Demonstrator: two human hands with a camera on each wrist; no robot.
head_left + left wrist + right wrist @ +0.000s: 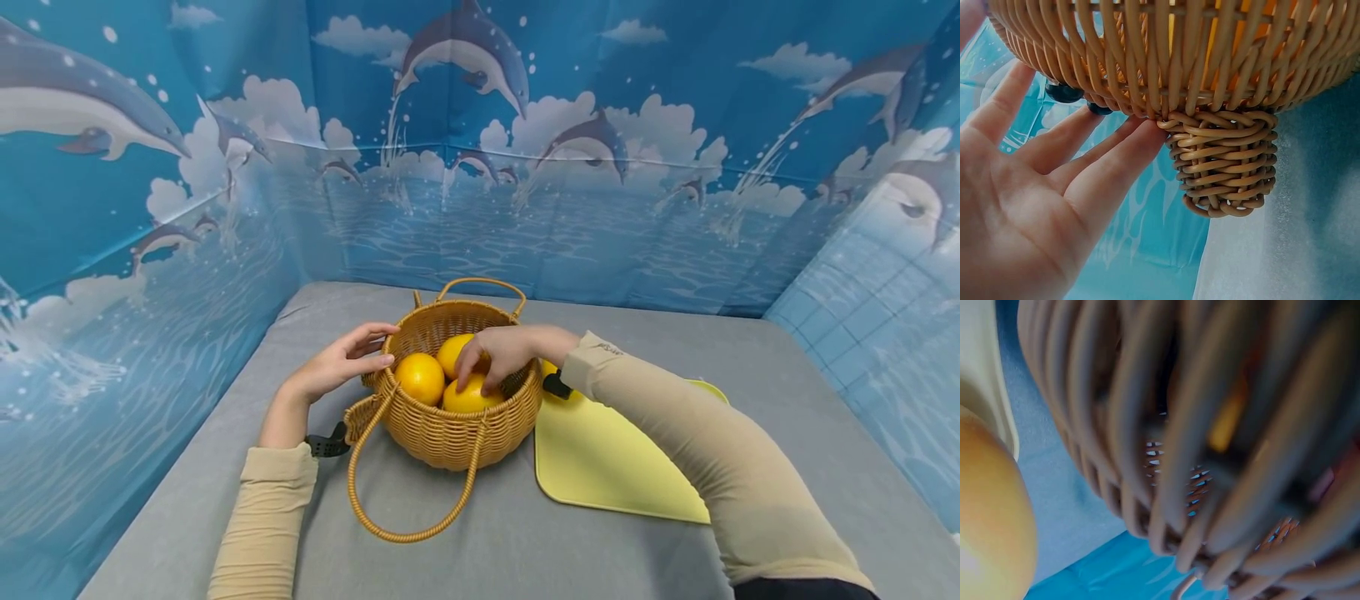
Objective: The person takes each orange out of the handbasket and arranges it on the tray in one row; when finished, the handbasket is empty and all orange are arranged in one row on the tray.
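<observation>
- Head view: a basket (450, 442) stands on the grey counter (487, 550); inside lie a left fruit (420, 379) at 8 o'clock, a rear fruit (452, 350) at 12 and a front fruit (468, 403) at 6.
- Right hand (502, 350), reaching in from 2 o'clock: fingers curled over the front fruit, apparently gripping it from above.
- Left hand (348, 362), at 9 o'clock: fingers extended, slightly spread, touching the basket's side and grasping nothing.
- Right wrist view: an outer fruit (991, 519) lies outside the basket, at 3 o'clock, near the yellow mat (615, 467).
- Progress, as judged: three fruits are in, at least one is out. If filling, releasing the front fruit and adding the outer fruit remain; the direction of transfer cannot be told.
</observation>
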